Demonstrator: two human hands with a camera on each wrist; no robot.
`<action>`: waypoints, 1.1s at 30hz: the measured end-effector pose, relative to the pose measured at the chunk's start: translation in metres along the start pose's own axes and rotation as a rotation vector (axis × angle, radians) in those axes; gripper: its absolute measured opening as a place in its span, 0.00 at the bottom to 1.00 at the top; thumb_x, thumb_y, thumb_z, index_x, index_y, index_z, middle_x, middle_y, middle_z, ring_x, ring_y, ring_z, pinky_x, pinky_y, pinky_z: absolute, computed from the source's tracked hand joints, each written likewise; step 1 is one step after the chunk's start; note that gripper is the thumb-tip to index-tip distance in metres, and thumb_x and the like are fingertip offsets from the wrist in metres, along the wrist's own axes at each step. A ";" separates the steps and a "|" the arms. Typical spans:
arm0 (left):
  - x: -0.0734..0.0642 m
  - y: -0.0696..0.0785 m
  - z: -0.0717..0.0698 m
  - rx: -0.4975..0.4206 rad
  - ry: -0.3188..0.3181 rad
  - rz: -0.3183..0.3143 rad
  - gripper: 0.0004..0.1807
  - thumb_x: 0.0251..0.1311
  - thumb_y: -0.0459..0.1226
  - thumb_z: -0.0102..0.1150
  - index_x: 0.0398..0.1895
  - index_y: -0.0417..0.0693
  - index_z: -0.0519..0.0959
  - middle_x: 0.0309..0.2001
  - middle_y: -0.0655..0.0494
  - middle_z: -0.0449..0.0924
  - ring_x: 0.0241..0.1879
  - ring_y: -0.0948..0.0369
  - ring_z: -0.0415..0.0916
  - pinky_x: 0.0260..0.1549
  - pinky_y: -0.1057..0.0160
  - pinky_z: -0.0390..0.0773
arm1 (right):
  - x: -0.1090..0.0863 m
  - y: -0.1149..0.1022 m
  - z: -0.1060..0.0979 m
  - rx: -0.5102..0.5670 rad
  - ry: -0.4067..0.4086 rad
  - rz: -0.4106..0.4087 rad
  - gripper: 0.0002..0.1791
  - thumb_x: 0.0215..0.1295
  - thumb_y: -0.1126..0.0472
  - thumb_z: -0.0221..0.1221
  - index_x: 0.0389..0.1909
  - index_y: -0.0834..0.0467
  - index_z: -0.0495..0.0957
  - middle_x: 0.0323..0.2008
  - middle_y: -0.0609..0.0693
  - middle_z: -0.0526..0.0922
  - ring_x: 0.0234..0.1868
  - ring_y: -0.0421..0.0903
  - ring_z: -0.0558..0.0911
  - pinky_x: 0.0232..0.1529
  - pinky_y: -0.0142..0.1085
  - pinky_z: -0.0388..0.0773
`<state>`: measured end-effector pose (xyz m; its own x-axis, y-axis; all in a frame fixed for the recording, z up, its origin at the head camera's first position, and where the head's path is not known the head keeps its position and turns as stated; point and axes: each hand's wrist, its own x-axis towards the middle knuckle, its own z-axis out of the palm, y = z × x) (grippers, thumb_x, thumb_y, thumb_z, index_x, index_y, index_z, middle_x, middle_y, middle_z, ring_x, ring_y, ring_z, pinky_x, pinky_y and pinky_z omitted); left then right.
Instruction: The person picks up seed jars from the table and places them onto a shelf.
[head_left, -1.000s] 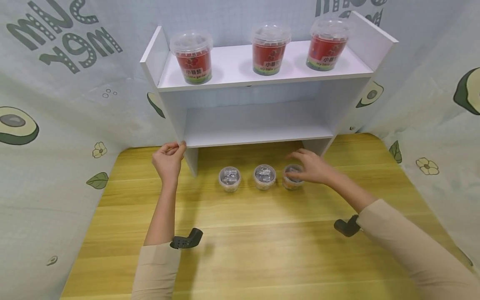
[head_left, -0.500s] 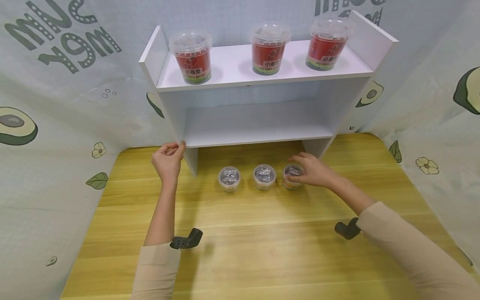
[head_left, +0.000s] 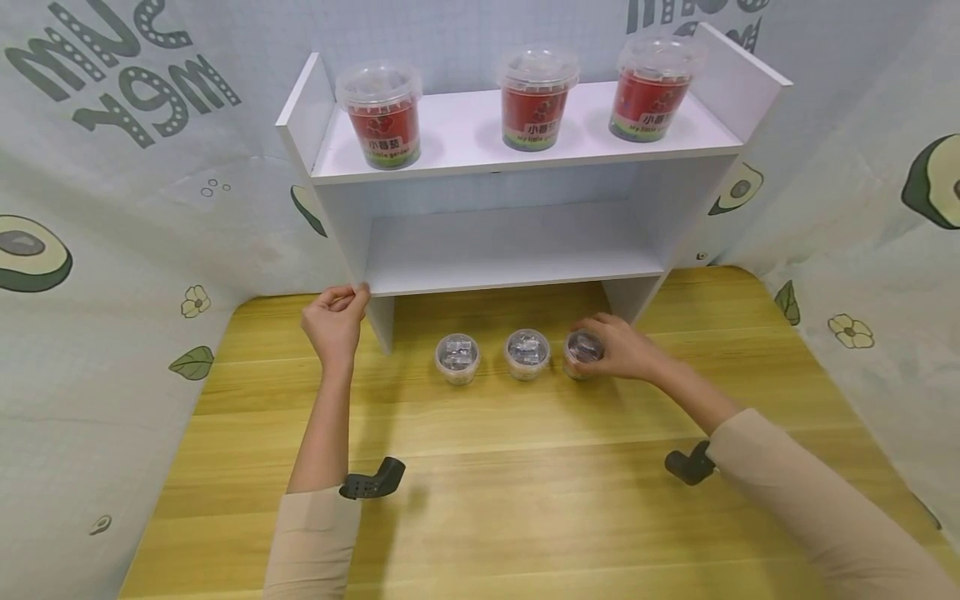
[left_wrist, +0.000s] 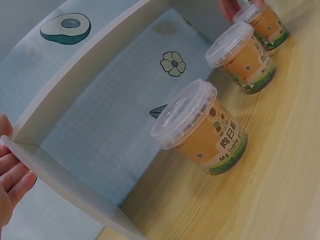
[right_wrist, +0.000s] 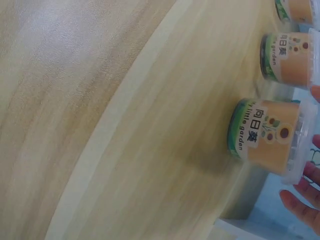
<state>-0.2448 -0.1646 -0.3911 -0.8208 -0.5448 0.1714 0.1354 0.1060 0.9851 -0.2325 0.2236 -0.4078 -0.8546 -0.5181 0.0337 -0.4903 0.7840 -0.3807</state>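
Note:
My left hand point(head_left: 337, 323) pinches the front edge of the white shelf point(head_left: 517, 250) at its lower left corner; in the left wrist view its fingers point(left_wrist: 15, 177) lie around the board. At the right end of a row on the table, my right hand point(head_left: 618, 346) grips a lidded plastic cup point(head_left: 583, 350) by its lid from above, thumb in front and fingers behind. That cup has an orange sunflower label, seen in the right wrist view point(right_wrist: 270, 132). To its left stand a middle cup point(head_left: 527, 354) and a left cup point(head_left: 457, 358) of the same kind, both upright.
On the shelf's top board stand three red-labelled lidded cups: left point(head_left: 382, 125), middle point(head_left: 536, 108) and right point(head_left: 651, 100). The middle board lies between them and the wooden table point(head_left: 495, 500). A patterned cloth point(head_left: 112, 333) hangs behind and at the sides.
My right hand has come down slightly and its fingers have drawn in around the right cup's lid. The left hand stays on the shelf. The cups have not visibly moved.

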 end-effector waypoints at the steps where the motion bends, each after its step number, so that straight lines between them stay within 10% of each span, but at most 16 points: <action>1: 0.000 0.000 0.000 -0.001 0.004 0.000 0.14 0.48 0.37 0.68 0.30 0.30 0.81 0.19 0.68 0.77 0.20 0.73 0.78 0.19 0.75 0.77 | 0.000 0.001 0.001 0.004 -0.001 0.000 0.30 0.47 0.56 0.69 0.51 0.64 0.74 0.45 0.64 0.75 0.43 0.59 0.76 0.37 0.48 0.77; 16: 0.002 -0.003 0.001 -0.020 0.031 0.013 0.08 0.45 0.36 0.70 0.22 0.41 0.81 0.24 0.54 0.81 0.21 0.71 0.79 0.19 0.74 0.78 | 0.001 0.006 0.010 0.027 -0.007 0.001 0.32 0.45 0.57 0.69 0.53 0.63 0.73 0.46 0.64 0.73 0.43 0.58 0.75 0.37 0.48 0.77; 33: 0.002 -0.004 0.001 0.000 0.028 0.016 0.11 0.46 0.37 0.69 0.24 0.35 0.81 0.19 0.65 0.78 0.20 0.72 0.79 0.18 0.74 0.77 | 0.005 -0.013 -0.025 0.007 -0.009 -0.041 0.32 0.40 0.63 0.70 0.50 0.65 0.73 0.44 0.66 0.74 0.40 0.58 0.76 0.34 0.47 0.77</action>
<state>-0.2480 -0.1654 -0.3944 -0.8029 -0.5658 0.1878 0.1484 0.1155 0.9822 -0.2348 0.2194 -0.3801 -0.8323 -0.5528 0.0406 -0.5234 0.7596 -0.3861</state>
